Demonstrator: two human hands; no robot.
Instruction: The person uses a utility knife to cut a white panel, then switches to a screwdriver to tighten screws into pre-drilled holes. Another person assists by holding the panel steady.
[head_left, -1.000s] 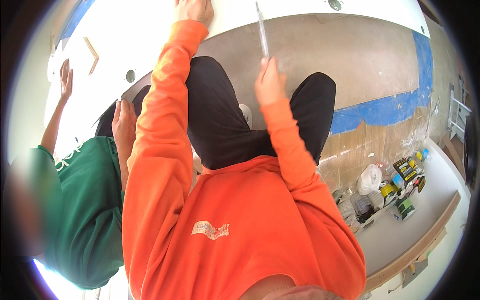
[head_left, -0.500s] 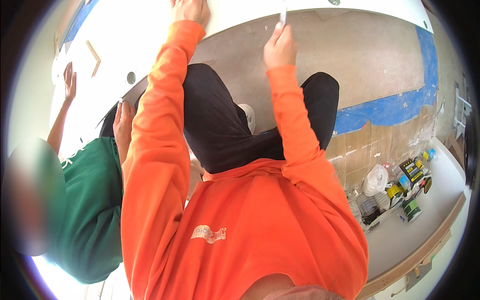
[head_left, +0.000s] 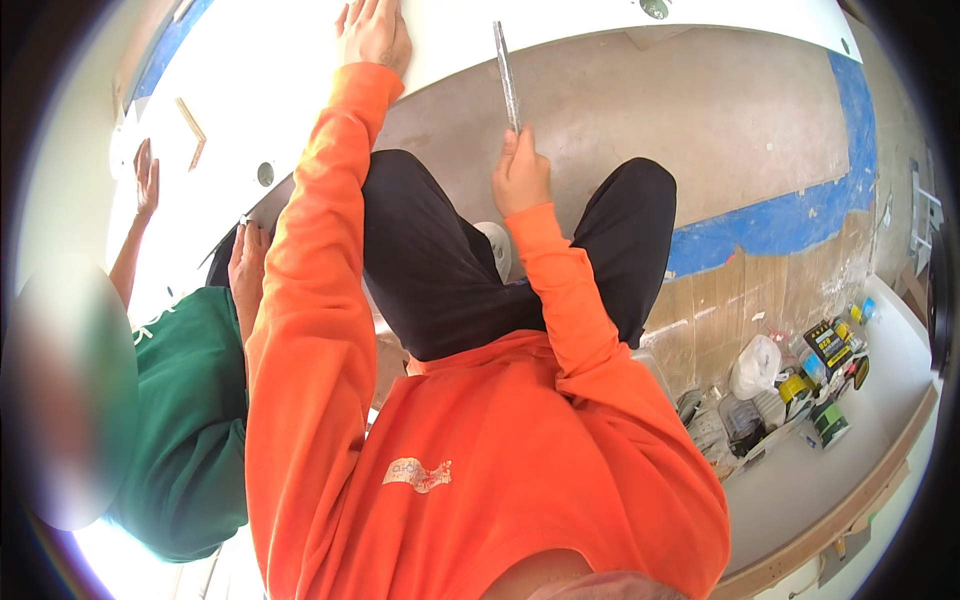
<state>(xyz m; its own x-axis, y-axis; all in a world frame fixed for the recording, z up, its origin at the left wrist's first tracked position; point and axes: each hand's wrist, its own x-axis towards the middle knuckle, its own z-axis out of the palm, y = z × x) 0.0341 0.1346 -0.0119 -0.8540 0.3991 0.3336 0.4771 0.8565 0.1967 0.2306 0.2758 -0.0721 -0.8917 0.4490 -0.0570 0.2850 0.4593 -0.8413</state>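
Right hand [head_left: 521, 178] closed round silvery tool [head_left: 506, 78], drawn back since earlier, left hand [head_left: 376, 38] flat on panel [head_left: 450, 35]

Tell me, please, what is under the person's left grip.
The white panel shows around the left grip, near the panel's edge; the patch directly beneath is covered, so anything there cannot be seen.

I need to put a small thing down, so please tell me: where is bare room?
The widest is the brown sheet, right of the tool in the right hand, between the white panel and the blue strip. The panel also looks bare between the tool's tip and the hole. Crowded: lower right, around the bag and containers.
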